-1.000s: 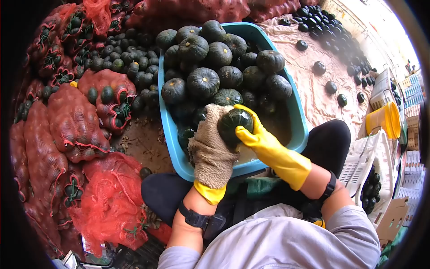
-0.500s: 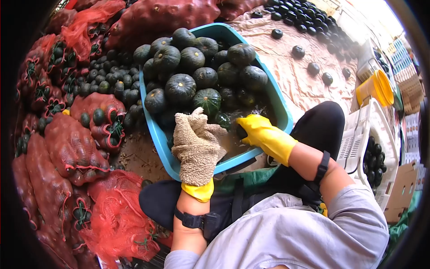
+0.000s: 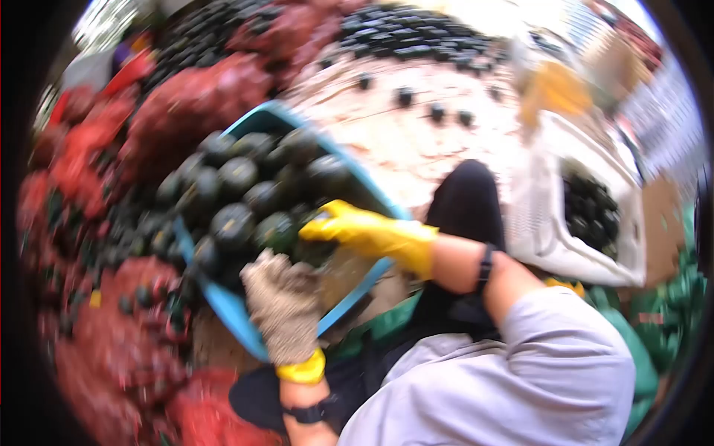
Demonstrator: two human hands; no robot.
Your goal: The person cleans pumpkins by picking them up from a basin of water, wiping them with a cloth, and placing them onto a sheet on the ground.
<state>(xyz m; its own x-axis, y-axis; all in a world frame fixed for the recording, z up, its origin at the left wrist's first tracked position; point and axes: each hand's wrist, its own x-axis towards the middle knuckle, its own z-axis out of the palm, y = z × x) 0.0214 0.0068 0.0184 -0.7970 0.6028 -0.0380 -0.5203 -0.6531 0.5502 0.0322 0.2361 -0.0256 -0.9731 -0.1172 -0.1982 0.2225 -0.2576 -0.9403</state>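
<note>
Now that the right hand [image 3: 361, 229] has risen from the water [image 3: 346, 273] beside squashes [image 3: 233, 225] heaped in the blue tub [image 3: 225, 311], it's apart from the left hand [image 3: 277, 288] in its cloth [image 3: 291, 331], no squash between them, both grips impossible to tell.

Over the near end of the tub [image 3: 232, 316], a narrow gap runs between the cloth-covered left hand [image 3: 282, 305] and the yellow-gloved right hand [image 3: 357, 227]. Heaped pumpkins [image 3: 238, 175] block the far end. Past the tub's right side, the pink sheet [image 3: 372, 141] leaves wide open room, though the raised knee [image 3: 468, 204] stands between tub and white crate [image 3: 534, 208]. Red sacks [image 3: 197, 97] crowd the left.
</note>
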